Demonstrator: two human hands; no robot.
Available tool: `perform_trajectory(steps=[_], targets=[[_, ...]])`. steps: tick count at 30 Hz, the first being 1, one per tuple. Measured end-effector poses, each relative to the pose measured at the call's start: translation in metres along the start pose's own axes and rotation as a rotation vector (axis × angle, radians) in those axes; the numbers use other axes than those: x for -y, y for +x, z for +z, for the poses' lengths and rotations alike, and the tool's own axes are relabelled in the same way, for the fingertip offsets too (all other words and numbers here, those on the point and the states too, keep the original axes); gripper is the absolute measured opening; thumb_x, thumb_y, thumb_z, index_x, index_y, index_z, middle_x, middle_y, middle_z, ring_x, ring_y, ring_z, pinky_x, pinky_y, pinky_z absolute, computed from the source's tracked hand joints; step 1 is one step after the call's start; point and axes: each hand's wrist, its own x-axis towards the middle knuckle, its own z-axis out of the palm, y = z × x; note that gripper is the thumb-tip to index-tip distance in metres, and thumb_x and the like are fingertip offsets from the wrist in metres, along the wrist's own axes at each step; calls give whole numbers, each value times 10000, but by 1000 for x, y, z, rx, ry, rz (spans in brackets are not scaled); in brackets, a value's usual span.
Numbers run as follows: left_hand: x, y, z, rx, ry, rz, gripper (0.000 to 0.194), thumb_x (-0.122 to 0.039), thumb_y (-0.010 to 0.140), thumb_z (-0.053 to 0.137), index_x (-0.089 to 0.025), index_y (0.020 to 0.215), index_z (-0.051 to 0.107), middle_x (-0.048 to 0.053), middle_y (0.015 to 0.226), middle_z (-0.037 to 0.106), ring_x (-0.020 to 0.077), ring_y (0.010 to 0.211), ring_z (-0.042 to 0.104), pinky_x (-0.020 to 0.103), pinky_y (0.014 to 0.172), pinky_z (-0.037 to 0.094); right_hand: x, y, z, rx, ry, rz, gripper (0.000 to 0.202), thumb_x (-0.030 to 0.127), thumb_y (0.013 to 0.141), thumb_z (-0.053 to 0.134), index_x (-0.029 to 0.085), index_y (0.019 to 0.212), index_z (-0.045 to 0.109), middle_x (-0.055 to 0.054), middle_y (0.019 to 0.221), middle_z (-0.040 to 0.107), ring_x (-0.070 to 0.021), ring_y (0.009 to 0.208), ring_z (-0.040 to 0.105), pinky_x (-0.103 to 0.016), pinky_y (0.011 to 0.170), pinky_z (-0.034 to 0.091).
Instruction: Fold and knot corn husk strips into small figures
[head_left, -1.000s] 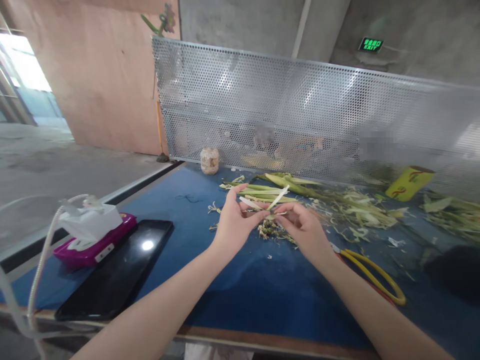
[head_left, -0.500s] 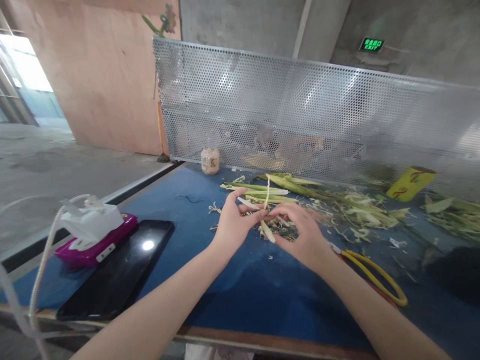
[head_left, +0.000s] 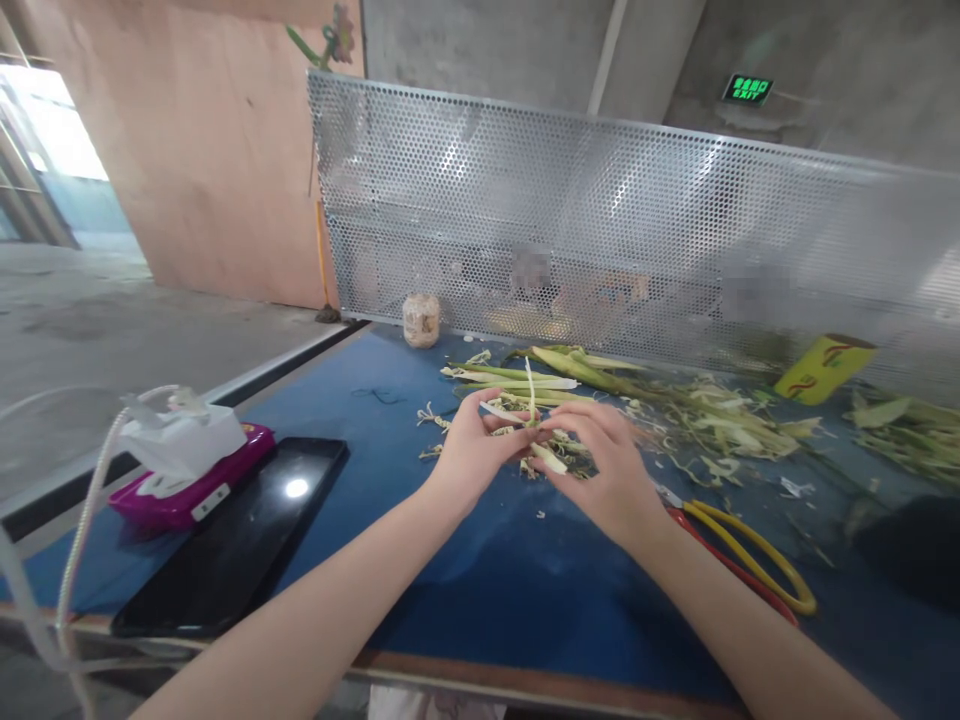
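Observation:
Pale corn husk strips point(head_left: 553, 461) cross between my two hands, one end standing up and another slanting down to the right. My left hand point(head_left: 472, 455) pinches them from the left, thumb against fingers. From the other side my right hand point(head_left: 611, 470) closes on the strips with its fingertips, close to the left thumb. How the strips join at the crossing is hidden by my fingers. Behind and beneath the hands lie small twisted husk pieces point(head_left: 431, 415). Longer green husk leaves point(head_left: 517, 380) are spread just beyond them on the blue tabletop point(head_left: 450, 570).
Scissors point(head_left: 750, 550) with yellow and red handles lie beside my right forearm. A black phone point(head_left: 247, 530) and a purple power strip point(head_left: 161, 500) with a white plug are at left. A wrapped jar point(head_left: 421, 320), yellow roll point(head_left: 825, 370) and husk scraps point(head_left: 735, 415) lie before a perforated metal panel point(head_left: 525, 180).
The strip's lower end has swung slightly up and to the right. My right hand has shifted a little, its fingers drawn closer over the crossing; both hands keep their pinch.

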Motion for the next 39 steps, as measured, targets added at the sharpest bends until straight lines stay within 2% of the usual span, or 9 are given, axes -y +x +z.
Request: perform_trajectory(steps=[3, 9, 16, 24, 27, 30, 33, 36, 39], targets=[[1, 1, -2, -6, 55, 11, 563, -67, 635, 675, -160, 1093, 361, 62, 827, 666, 176, 663, 665, 327, 639, 534, -3, 1, 0, 76, -21, 62, 363, 375, 698, 639, 212, 1003, 529, -98, 1029, 587, -278, 998, 510, -459, 865, 379], [3, 0, -2, 8, 147, 52, 586, -81, 640, 660, -174, 1126, 346, 80, 879, 662, 190, 712, 662, 330, 621, 530, -4, 0, 2, 203, 133, 161, 357, 360, 743, 588, 217, 1049, 474, -80, 977, 608, -235, 886, 573, -399, 764, 446], [5, 0, -4, 62, 287, 116, 596, -81, 662, 624, -168, 1172, 327, 73, 870, 653, 179, 707, 656, 314, 632, 524, -2, -2, 2, 188, 166, 177, 278, 314, 754, 577, 210, 991, 474, -57, 898, 586, -196, 788, 563, -344, 694, 471], [0, 0, 0, 10, 49, 23, 574, -33, 632, 653, -141, 1108, 351, 47, 773, 660, 159, 671, 640, 341, 632, 542, 1, 0, -2, 88, 143, 70, 35, 210, 797, 530, 217, 783, 561, -37, 809, 624, -191, 805, 567, -330, 737, 449], [-3, -1, 1, -8, 58, 49, 591, -4, 624, 647, -140, 1122, 359, 47, 754, 669, 164, 693, 646, 336, 645, 543, 2, 2, -3, 87, 330, 259, 61, 215, 762, 563, 211, 704, 579, -20, 741, 637, -172, 721, 588, -302, 687, 460], [-3, -1, 0, 11, 52, 100, 609, -9, 619, 651, -148, 1131, 352, 45, 749, 673, 173, 726, 652, 318, 645, 543, 1, 5, -1, 119, 666, 566, 92, 275, 718, 607, 192, 693, 575, -11, 677, 639, -143, 620, 584, -272, 604, 461], [-1, -1, -1, 39, 65, 174, 613, -45, 619, 660, -170, 1132, 351, 50, 791, 677, 179, 727, 659, 310, 647, 540, -1, 7, 2, 140, 963, 768, 199, 346, 658, 656, 175, 679, 557, 8, 597, 613, -109, 534, 547, -247, 545, 444], [2, 0, -2, 75, 106, 220, 612, -68, 628, 652, -196, 1145, 351, 58, 858, 672, 173, 699, 666, 296, 655, 527, -1, 8, 3, 156, 1116, 860, 257, 376, 619, 680, 175, 676, 530, 16, 590, 606, -106, 530, 548, -242, 525, 442], [4, 1, -3, 88, 113, 213, 597, -46, 632, 624, -199, 1137, 344, 58, 887, 662, 164, 699, 668, 287, 679, 514, -1, 8, 3, 149, 1030, 831, 242, 358, 632, 669, 184, 678, 506, 18, 603, 608, -108, 532, 545, -247, 531, 443]])
